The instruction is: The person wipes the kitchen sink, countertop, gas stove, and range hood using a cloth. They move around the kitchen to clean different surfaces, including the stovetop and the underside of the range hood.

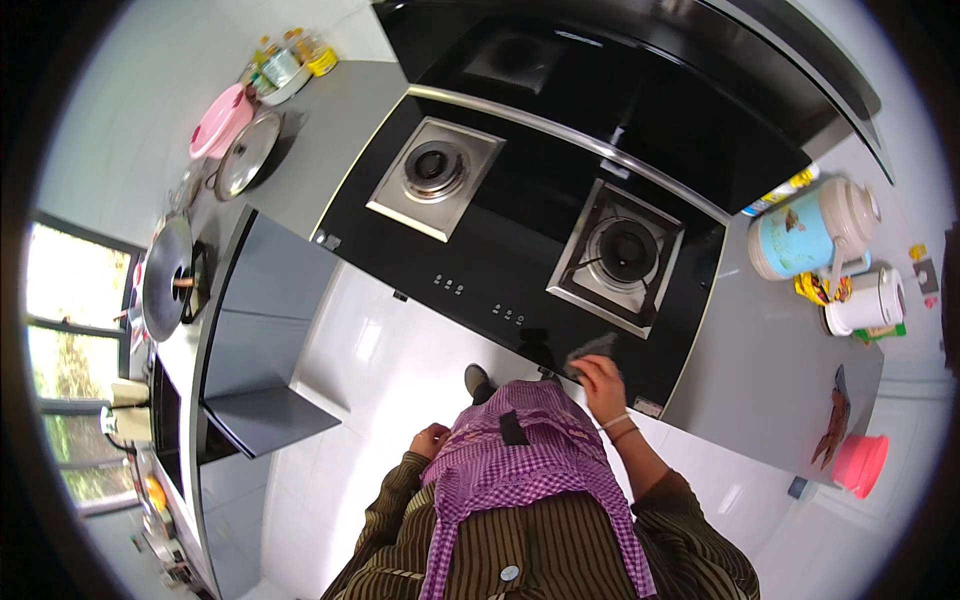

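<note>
My right hand [601,384] is at the front edge of a black glass gas cooktop [517,225], its fingers closed on a dark grey cloth [592,352] that lies against the glass. Beyond it sits the right burner [627,251], with a pan support over its steel tray. The left burner [433,166] has a steel tray and no pan support. My left hand [430,441] hangs at my side by the purple checked apron [525,450]; its fingers are curled, and whether they hold anything is hidden.
Right counter: blue thermos flask [795,232], white electric pot [870,300], dark cloth [834,420], pink container [860,465]. Left counter: glass lid [247,155], pink basin [223,120], bottles [285,64], wok [166,279]. A cabinet door [274,420] stands open at the lower left. A range hood [675,45] overhangs the cooktop.
</note>
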A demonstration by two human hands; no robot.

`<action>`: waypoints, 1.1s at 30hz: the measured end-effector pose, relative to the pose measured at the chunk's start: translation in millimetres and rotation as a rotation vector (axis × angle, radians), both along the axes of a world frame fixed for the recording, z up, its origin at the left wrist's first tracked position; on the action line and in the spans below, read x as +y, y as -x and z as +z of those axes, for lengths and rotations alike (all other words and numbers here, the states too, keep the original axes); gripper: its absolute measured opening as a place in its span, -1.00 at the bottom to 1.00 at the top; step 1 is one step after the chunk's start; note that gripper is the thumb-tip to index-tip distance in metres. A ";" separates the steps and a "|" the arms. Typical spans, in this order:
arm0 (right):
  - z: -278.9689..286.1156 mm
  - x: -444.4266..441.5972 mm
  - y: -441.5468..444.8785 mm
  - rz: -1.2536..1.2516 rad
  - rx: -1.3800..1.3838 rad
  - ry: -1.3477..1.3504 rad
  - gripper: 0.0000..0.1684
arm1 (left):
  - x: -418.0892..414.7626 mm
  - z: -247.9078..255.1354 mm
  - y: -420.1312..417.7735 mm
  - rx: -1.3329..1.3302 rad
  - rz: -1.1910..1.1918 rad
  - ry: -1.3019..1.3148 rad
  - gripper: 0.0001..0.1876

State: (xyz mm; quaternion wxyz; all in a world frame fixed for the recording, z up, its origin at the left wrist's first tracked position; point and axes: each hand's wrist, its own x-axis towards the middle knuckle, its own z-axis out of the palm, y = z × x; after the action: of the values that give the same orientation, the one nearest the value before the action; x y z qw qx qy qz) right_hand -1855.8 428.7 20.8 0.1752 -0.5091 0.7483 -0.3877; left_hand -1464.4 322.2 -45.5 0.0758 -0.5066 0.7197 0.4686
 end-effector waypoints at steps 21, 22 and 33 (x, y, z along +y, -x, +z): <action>3.1 -119.5 -31.6 0.345 0.030 -0.032 -0.74 | 106.1 -28.2 -52.4 0.019 0.510 0.052 -0.74; 2.2 -128.8 -31.0 0.382 0.034 -0.009 -0.75 | 107.0 -28.0 -54.9 0.043 0.546 0.063 -0.75; -18.5 -359.4 23.6 -0.050 0.262 0.067 -0.59 | 0.8 -27.6 -131.4 0.136 0.703 0.119 -0.83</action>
State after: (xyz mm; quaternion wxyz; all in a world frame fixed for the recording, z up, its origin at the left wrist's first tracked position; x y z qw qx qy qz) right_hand -1879.5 69.2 2.3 0.0494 -0.5421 0.7638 -0.3470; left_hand -1332.9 323.0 -73.1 -0.1673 -0.6944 0.5309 0.4560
